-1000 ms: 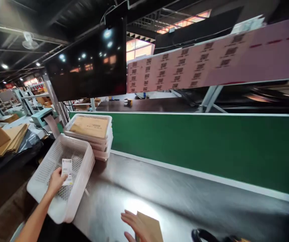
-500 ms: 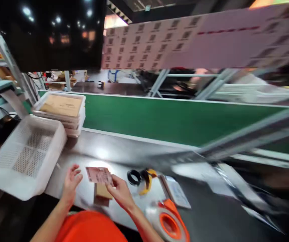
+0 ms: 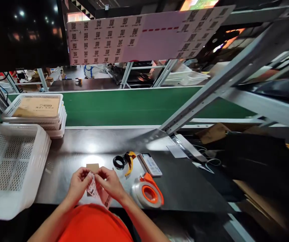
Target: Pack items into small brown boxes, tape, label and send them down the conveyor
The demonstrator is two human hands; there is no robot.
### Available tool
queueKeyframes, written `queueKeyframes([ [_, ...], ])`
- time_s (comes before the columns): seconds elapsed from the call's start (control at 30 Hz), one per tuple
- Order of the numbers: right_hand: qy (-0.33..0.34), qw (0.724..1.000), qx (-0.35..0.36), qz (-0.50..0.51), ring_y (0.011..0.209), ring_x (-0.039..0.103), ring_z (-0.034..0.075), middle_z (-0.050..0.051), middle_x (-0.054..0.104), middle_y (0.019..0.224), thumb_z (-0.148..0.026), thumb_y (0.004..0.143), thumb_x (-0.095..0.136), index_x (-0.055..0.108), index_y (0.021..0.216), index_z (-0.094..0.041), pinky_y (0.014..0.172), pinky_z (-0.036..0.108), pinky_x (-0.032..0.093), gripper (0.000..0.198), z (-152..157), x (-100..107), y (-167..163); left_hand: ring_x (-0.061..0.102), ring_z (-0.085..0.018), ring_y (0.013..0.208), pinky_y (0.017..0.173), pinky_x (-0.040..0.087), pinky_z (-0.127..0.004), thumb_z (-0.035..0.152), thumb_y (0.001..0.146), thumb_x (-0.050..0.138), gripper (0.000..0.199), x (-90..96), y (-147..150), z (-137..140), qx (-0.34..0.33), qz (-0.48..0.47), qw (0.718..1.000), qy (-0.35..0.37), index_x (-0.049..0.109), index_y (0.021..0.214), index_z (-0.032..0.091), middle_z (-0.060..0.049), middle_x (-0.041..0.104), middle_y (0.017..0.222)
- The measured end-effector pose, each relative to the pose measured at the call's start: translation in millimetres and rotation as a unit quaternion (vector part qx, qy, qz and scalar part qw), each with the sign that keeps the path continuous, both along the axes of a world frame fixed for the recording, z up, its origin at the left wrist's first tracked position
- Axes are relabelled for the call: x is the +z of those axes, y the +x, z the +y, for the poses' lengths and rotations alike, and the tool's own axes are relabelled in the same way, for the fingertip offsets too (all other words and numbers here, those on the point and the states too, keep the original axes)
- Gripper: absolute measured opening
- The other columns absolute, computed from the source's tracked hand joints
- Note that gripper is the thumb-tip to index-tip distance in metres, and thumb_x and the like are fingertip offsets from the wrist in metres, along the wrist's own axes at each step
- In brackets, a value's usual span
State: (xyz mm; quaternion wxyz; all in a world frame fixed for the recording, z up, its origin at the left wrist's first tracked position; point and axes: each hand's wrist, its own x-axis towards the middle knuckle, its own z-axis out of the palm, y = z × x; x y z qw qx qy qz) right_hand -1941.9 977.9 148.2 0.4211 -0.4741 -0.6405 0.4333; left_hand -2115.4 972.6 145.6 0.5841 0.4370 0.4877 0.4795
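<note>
A printed paper label (image 3: pixel 93 189) hangs pinched between both my hands, close to my body at the front edge of the bench. My left hand (image 3: pixel 79 183) grips its upper left corner. With fingers closed, my right hand (image 3: pixel 109 182) holds the upper right side, and the sheet slants down below it. Behind the label and partly hidden by my hands lies a small brown cardboard box (image 3: pixel 92 165). To the right of my hands are a black ring (image 3: pixel 118 162) and a yellow-and-black tape cutter (image 3: pixel 130 162).
An orange tape dispenser (image 3: pixel 149 193) with clear tape lies right of my hands, near a flat white-and-blue box (image 3: pixel 151 164). White plastic baskets (image 3: pixel 42 168) stand at left, stacked trays (image 3: pixel 63 117) behind. A metal post (image 3: pixel 197 87) slants across the right.
My left hand, open and apart before, now grips the label too. The label has come down toward my body and tilted. The view has swung to the right.
</note>
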Motion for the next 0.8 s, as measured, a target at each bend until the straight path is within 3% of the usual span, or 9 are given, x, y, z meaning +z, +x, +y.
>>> queueKeyframes([
  [0.13, 0.146, 0.988, 0.004, -0.050, 0.072, 0.072, 0.018, 0.004, 0.077, 0.085, -0.030, 0.098, 0.060, 0.072, 0.105, -0.020, 0.066, 0.030, 0.059, 0.017, -1, -3, -1, 0.062, -0.015, 0.063, 0.060, 0.049, -0.026, 0.056, 0.073, 0.083, 0.042, -1.0, -4, 0, -0.005, 0.032, 0.999, -0.008, 0.076, 0.082, 0.015, -0.006, 0.075, 0.075],
  [0.23, 0.248, 0.963, 0.044, -0.101, 0.081, 0.074, 0.020, 0.005, 0.079, 0.091, -0.025, 0.101, 0.056, 0.074, 0.103, -0.022, 0.073, 0.032, 0.061, 0.019, 2, -3, 0, 0.056, -0.012, 0.055, 0.054, 0.044, -0.025, 0.055, 0.075, 0.080, 0.041, -4.9, -5, -2, -0.018, 0.053, 0.998, -0.013, 0.078, 0.082, 0.015, -0.003, 0.072, 0.069],
  [0.53, 0.337, 0.911, 0.093, -0.219, 0.074, 0.074, 0.020, 0.006, 0.081, 0.088, -0.025, 0.107, 0.048, 0.075, 0.104, -0.024, 0.066, 0.031, 0.059, 0.027, 14, -17, 0, 0.066, -0.020, 0.066, 0.062, 0.052, -0.030, 0.047, 0.080, 0.074, 0.031, -25.9, -13, -4, -0.009, 0.103, 0.995, 0.013, 0.083, 0.079, 0.018, -0.006, 0.078, 0.073],
  [0.67, 0.362, 0.886, 0.097, -0.272, 0.069, 0.072, 0.021, 0.007, 0.080, 0.084, -0.021, 0.107, 0.047, 0.074, 0.097, -0.020, 0.061, 0.031, 0.056, 0.029, 14, -20, -2, 0.064, -0.019, 0.064, 0.067, 0.053, -0.031, 0.050, 0.070, 0.079, 0.034, -31.1, -13, -3, 0.004, 0.070, 0.997, -0.035, 0.082, 0.073, 0.016, -0.006, 0.076, 0.068],
  [0.8, 0.363, 0.882, 0.105, -0.281, 0.071, 0.073, 0.021, 0.010, 0.081, 0.091, -0.018, 0.108, 0.044, 0.074, 0.096, -0.018, 0.061, 0.030, 0.055, 0.032, 10, -17, -4, 0.061, -0.016, 0.062, 0.068, 0.052, -0.030, 0.051, 0.068, 0.079, 0.036, -30.5, -10, -1, 0.014, 0.002, 0.995, -0.098, 0.081, 0.074, 0.015, -0.004, 0.074, 0.066],
])
